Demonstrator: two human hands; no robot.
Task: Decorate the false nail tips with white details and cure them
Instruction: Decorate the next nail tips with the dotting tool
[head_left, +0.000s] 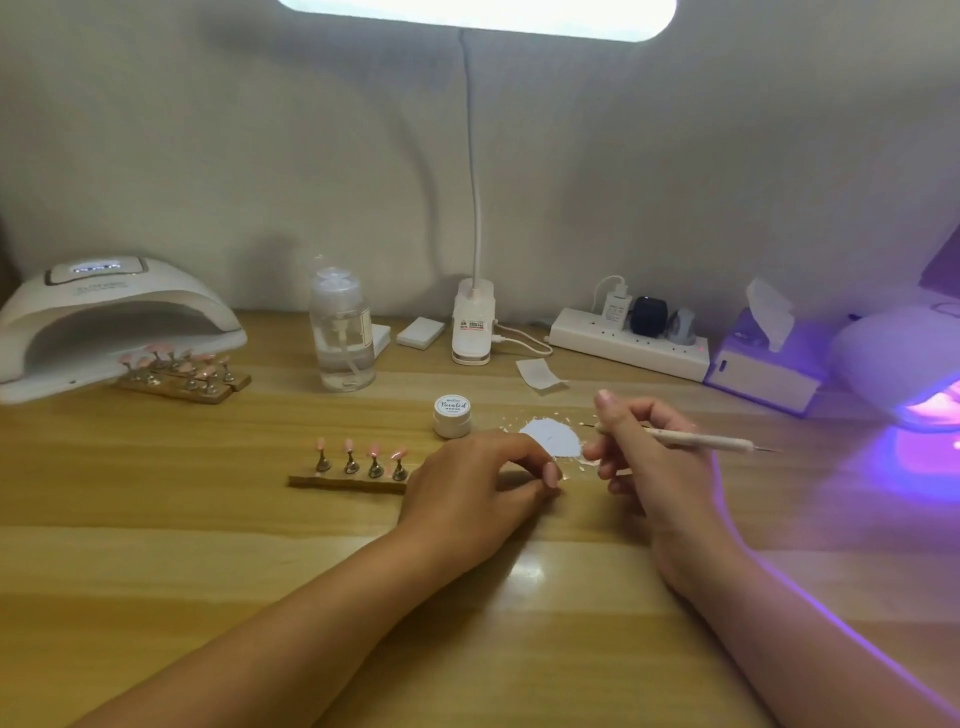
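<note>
Now on the wooden table (208, 545), right hand (654, 462) grips the pen (701, 440); left hand (467, 483) curls, hold unclear.

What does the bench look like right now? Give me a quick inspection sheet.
Surface: wooden table, white flecks around a white paint patch.
Job's things: four pink nail tips on a wooden strip; more tips at the left curing lamp; gel jar, lid on; right curing lamp glowing purple.
Clutter: pump bottle, tissue box, paper scrap, white block.
Hands: left hand curled at the strip's right end, contents hidden; right hand holds the detail pen.
Cables: white lead from clip lamp toward the power strip.
Surroundings: pale wall, bright light overhead.
</note>
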